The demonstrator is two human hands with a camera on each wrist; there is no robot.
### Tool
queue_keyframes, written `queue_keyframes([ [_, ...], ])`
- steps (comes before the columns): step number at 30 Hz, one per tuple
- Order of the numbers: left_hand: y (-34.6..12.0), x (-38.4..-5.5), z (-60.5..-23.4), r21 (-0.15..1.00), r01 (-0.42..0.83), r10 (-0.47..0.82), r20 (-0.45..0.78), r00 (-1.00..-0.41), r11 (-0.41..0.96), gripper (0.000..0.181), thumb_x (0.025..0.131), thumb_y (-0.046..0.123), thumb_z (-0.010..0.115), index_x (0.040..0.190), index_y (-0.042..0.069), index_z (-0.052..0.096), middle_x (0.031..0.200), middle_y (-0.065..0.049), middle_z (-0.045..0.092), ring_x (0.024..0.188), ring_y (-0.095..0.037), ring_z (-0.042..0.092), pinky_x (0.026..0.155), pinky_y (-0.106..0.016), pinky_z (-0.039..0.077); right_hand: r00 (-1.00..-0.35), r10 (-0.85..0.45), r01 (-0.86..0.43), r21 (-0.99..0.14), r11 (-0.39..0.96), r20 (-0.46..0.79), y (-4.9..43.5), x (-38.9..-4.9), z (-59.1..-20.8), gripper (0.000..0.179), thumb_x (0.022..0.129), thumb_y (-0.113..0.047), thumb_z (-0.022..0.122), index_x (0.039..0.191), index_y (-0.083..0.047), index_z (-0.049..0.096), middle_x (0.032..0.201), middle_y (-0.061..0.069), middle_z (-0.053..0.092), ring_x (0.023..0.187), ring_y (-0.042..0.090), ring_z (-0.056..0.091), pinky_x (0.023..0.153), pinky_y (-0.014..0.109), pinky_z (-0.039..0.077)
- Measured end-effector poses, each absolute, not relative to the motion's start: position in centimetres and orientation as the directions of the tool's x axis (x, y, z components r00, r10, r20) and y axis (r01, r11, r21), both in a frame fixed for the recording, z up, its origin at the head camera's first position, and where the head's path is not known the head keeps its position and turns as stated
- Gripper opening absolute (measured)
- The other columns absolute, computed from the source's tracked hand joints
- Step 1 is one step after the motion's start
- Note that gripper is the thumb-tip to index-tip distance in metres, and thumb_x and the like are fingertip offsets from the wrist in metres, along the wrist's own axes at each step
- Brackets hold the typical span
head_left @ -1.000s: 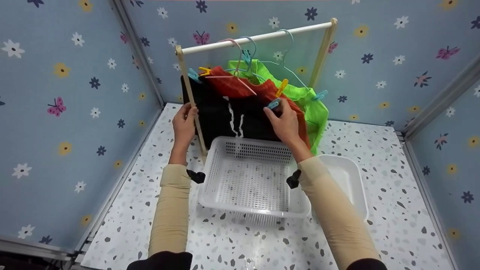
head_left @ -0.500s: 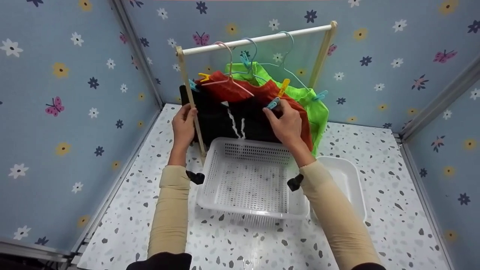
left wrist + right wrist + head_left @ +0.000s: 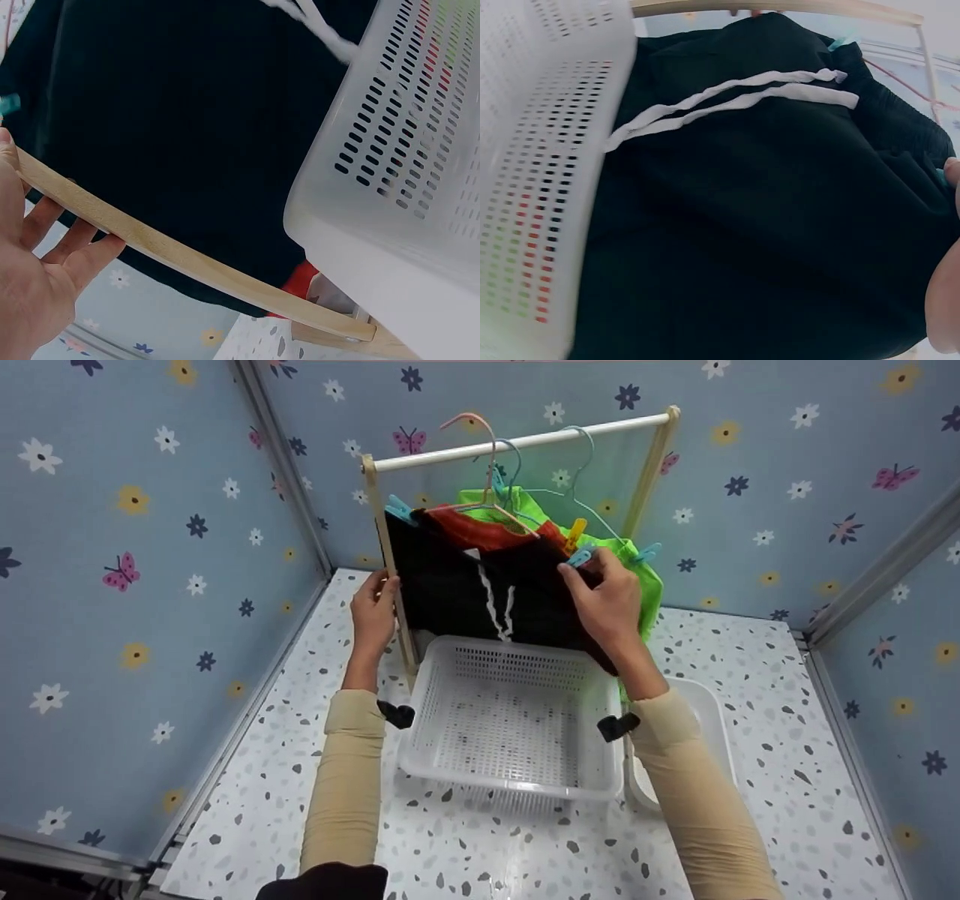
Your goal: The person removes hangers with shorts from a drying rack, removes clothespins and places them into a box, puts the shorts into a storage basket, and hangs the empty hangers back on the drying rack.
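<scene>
Right hand [image 3: 609, 594] pinches a black cloth garment with white drawstrings [image 3: 450, 589] beside its light-blue plastic peg [image 3: 581, 557]; left hand [image 3: 373, 610] grips the pale wooden post [image 3: 380, 521]. Beyond, the pink wire hanger's [image 3: 490, 472] hook stands above the long, slanting white bar [image 3: 420, 457].

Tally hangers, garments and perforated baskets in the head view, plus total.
Hangers: 3 (pink hanger, blue hanger, pale blue hanger)
Garments: 3 (black drawstring garment, red garment, green garment)
Perforated baskets: 1 (white basket)
Total: 7
</scene>
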State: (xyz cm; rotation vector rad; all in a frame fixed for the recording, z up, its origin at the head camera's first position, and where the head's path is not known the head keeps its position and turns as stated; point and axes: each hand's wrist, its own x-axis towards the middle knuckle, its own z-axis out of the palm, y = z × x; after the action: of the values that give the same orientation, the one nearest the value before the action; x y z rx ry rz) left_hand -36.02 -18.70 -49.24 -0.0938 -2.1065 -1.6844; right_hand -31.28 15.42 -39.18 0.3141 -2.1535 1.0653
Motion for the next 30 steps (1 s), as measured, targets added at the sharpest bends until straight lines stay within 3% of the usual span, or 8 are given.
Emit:
queue_keyframes([
  [6, -18.5, -36.0, -49.2, 0.923, 0.279, -0.23, 0.341, -0.911, 0.264, 0.044, 0.098, 0.044, 0.052, 0.126, 0.01, 0.062, 0.108, -0.008, 0.064, 0.093, -0.018, 0.058, 0.074, -0.034, 0.051, -0.724, 0.109, -0.491, -0.62, 0.612, 0.681, 17.2, -29.4, -37.5, 0.036, 0.088, -0.037, 0.073, 0.089, -0.004, 0.059, 0.073, 0.004, 0.06, 0.067, 0.013, 0.051, 0.063, 0.027, 0.04],
  [10, -18.6, -36.1, -49.1, 0.926, 0.283, -0.226, 0.34, -0.913, 0.25, 0.045, 0.098, 0.044, 0.052, 0.128, 0.012, 0.061, 0.108, -0.009, 0.064, 0.093, -0.018, 0.058, 0.075, -0.037, 0.052, -0.719, 0.119, -0.505, -0.632, 0.587, 0.685, 18.3, -28.0, -36.5, 0.036, 0.087, -0.035, 0.074, 0.093, -0.002, 0.062, 0.076, 0.003, 0.061, 0.069, 0.011, 0.052, 0.065, 0.023, 0.041],
  [18, -18.8, -36.3, -49.2, 0.942, 0.272, -0.235, 0.315, -0.92, 0.197, 0.035, 0.102, 0.027, 0.052, 0.128, 0.006, 0.061, 0.108, -0.015, 0.064, 0.096, -0.029, 0.061, 0.076, -0.039, 0.054, -0.677, 0.138, -0.558, -0.626, 0.544, 0.723, 19.6, -24.7, -34.8, 0.023, 0.086, -0.015, 0.075, 0.095, 0.004, 0.065, 0.082, 0.007, 0.066, 0.073, 0.011, 0.058, 0.07, 0.02, 0.045],
  [23, -18.5, -36.5, -49.2, 0.933, 0.289, -0.231, 0.336, -0.913, 0.212, 0.037, 0.101, 0.037, 0.052, 0.127, 0.013, 0.064, 0.103, -0.009, 0.066, 0.092, -0.023, 0.063, 0.076, -0.038, 0.055, -0.651, 0.133, -0.606, -0.618, 0.501, 0.747, 20.1, -22.2, -33.0, 0.019, 0.085, -0.001, 0.074, 0.093, 0.011, 0.062, 0.081, 0.014, 0.065, 0.071, 0.01, 0.058, 0.068, 0.019, 0.046],
  [30, -18.2, -36.4, -49.2, 0.93, 0.291, -0.256, 0.345, -0.903, 0.224, 0.038, 0.1, 0.041, 0.052, 0.122, 0.014, 0.066, 0.105, -0.008, 0.066, 0.086, -0.02, 0.061, 0.07, -0.034, 0.049, -0.681, 0.113, -0.601, -0.64, 0.479, 0.724, 20.7, -20.6, -33.0, 0.017, 0.083, 0.002, 0.074, 0.089, 0.012, 0.062, 0.074, 0.014, 0.064, 0.065, 0.008, 0.055, 0.064, 0.019, 0.044],
])
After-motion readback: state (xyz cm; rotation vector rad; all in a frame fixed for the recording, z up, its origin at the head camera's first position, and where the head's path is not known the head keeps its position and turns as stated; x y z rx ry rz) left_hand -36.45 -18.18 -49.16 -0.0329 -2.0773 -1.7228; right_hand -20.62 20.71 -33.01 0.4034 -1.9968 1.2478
